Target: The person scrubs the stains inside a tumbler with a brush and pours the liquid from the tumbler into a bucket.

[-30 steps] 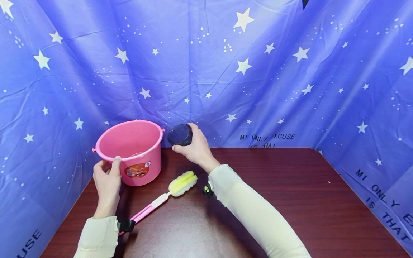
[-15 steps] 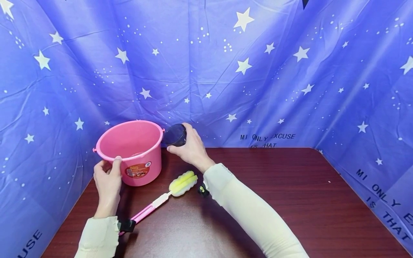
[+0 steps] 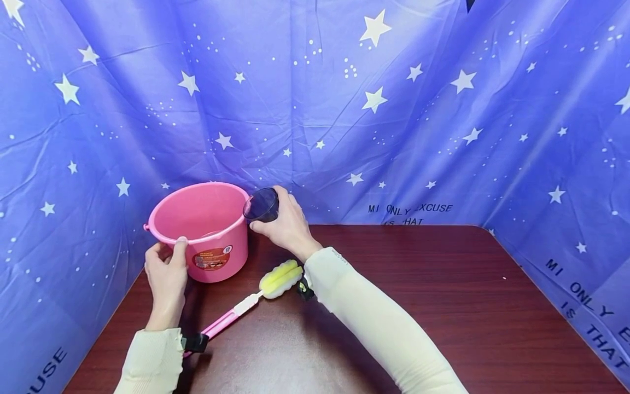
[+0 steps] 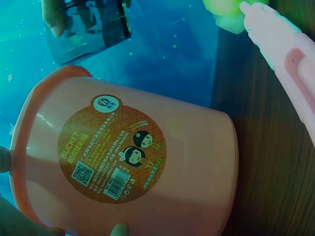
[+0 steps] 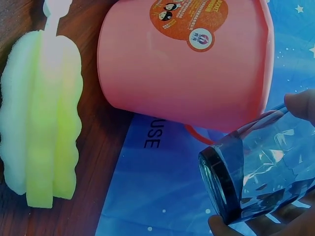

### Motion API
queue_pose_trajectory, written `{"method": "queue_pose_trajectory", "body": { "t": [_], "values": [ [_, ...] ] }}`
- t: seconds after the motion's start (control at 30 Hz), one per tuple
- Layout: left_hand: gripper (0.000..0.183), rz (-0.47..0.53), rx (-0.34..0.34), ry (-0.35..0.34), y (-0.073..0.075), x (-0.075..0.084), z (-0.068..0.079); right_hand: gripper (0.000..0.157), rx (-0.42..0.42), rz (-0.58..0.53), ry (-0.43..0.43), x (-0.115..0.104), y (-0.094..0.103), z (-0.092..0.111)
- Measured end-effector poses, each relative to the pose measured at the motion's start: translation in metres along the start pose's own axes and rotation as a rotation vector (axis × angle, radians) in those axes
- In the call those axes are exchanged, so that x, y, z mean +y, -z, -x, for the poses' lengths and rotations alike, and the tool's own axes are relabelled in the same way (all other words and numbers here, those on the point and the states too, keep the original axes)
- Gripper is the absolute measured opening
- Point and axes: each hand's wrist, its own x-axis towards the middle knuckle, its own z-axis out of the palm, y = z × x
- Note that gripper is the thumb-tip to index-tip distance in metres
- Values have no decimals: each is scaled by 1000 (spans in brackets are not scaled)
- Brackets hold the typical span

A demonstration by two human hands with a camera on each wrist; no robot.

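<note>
A pink bucket [image 3: 235, 238] with an orange round label stands on the table at left. My left hand [image 3: 166, 279] grips its near rim, thumb at the top edge and fingers against the outside. In my right hand [image 3: 290, 225] is a dark blue glass cup [image 3: 262, 205], tilted with its mouth toward the bucket. The cup is at the bucket's right rim and overlaps it in the head view; the right wrist view shows the faceted glass [image 5: 268, 162] close to the bucket wall. The bucket's bottom inside is mostly hidden.
A sponge cup brush [image 3: 279, 280] with a pink and white handle lies on the brown table [image 3: 423, 306], in front of the bucket. The handle's end passes behind the left wrist strap [image 3: 195, 343]. A blue starry curtain [image 3: 315, 109] surrounds the table's back and sides.
My right hand has moved left with the glass cup, from beside the bucket to its right rim. My left hand keeps its hold, and the bucket and brush stay in place.
</note>
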Motion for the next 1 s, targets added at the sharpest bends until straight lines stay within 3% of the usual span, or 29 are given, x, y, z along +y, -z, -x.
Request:
{"method": "queue_pose_trajectory", "body": {
  "t": [0.3,0.73,1.0],
  "values": [
    [54,-6,-6,20,1,2,1,90,-9,44,4,-3,-2,-1],
    [57,-10,0,27,0,1,0,93,12,74,-68,-11,-4,-6],
    [58,4,-16,27,1,1,0,89,-12,144,-33,-17,0,-11]
  ]
}}
